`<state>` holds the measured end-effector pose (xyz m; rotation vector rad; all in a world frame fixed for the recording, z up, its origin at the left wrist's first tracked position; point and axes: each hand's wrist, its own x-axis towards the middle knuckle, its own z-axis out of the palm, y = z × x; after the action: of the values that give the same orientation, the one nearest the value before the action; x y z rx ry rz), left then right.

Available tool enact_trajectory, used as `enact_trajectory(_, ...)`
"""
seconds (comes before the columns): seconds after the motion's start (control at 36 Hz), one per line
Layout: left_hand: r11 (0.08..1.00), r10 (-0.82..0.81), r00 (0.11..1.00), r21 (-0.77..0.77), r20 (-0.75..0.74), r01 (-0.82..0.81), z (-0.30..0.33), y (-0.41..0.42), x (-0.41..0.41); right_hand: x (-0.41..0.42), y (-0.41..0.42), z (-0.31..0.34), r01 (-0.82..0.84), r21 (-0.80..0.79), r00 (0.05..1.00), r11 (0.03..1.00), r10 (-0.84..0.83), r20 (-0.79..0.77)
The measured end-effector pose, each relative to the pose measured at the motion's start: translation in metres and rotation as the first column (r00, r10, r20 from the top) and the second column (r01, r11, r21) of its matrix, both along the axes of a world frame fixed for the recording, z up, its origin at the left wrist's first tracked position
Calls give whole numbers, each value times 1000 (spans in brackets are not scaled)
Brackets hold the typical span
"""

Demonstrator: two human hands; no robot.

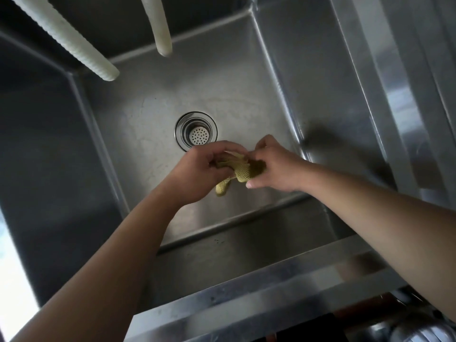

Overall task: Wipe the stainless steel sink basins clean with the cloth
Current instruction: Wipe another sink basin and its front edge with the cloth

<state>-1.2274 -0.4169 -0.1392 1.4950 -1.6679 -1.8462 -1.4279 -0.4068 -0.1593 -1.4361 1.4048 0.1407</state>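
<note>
Both hands hold a small yellow cloth [243, 170] above the floor of the steel sink basin [138, 114]. The left hand [202, 169] curls its fingers around one end. The right hand [274, 166] pinches the other end. The round drain [196, 131] sits just behind the hands. Two pale ribbed hoses [71, 43] hang down over the back of the basin, well apart from the cloth.

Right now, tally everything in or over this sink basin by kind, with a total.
Hands: 2, left hand and right hand
Yellow cloth: 1
White ribbed hoses: 2, one, another
Drain strainer: 1
Total: 6
</note>
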Motion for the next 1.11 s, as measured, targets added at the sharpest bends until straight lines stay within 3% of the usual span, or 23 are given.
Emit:
enact_trajectory(0.17, 999, 21, 999, 34, -27, -20, -3, -5, 7, -8, -3, 4, 7, -170, 1000, 985, -12, -29)
enact_trajectory(0.33, 996, 82, 994, -22, 65, -81, -12, -14, -1, -21, -8, 5, 95, -308, 992, 947, -115, -46)
enact_trajectory(0.56, 949, 218, 970, -255, 105, -186, -14, -36, -23, -34, -25, 14, 186, -628, 967, 756, -255, -22)
enact_trajectory(0.67, 896, 269, 956, -394, 117, -204, -15, -40, -29, -40, -28, 13, 214, -698, 958, 683, -286, 13)
enact_trajectory(0.72, 846, 264, 951, -512, 162, -148, -15, -36, -31, -41, -26, 12, 169, -701, 968, 693, -251, -15)
enact_trajectory(0.78, 776, 208, 958, -630, 195, -40, -21, -25, -29, -39, -20, 8, 59, -640, 976, 766, -178, -122)
enact_trajectory(0.83, 726, 103, 956, -678, 274, 116, -37, -11, -26, -36, -12, -2, -135, -460, 952, 877, -14, -306)
enact_trajectory(0.89, 789, -117, 869, -486, 481, 376, -60, 3, -20, -32, -1, -11, -299, -79, 889, 951, 248, -385)
enact_trajectory(0.92, 810, -293, 758, -269, 583, 521, -69, 11, -16, -30, 4, -14, -340, 131, 864, 931, 364, -349)
enact_trajectory(0.94, 781, -473, 630, -39, 616, 624, -76, 19, -12, -29, 8, -17, -357, 305, 847, 883, 443, -293)
enact_trajectory(0.97, 745, -592, 557, 134, 583, 653, -82, 28, -7, -28, 11, -20, -361, 419, 837, 834, 487, -249)
enact_trajectory(1.03, 768, -620, 592, 244, 515, 592, -88, 39, -2, -26, 12, -26, -338, 438, 848, 833, 472, -243)
enact_trajectory(1.11, 932, -356, 752, 155, 554, 327, -90, 44, -2, -27, 4, -41, -66, 150, 950, 986, 108, -294)
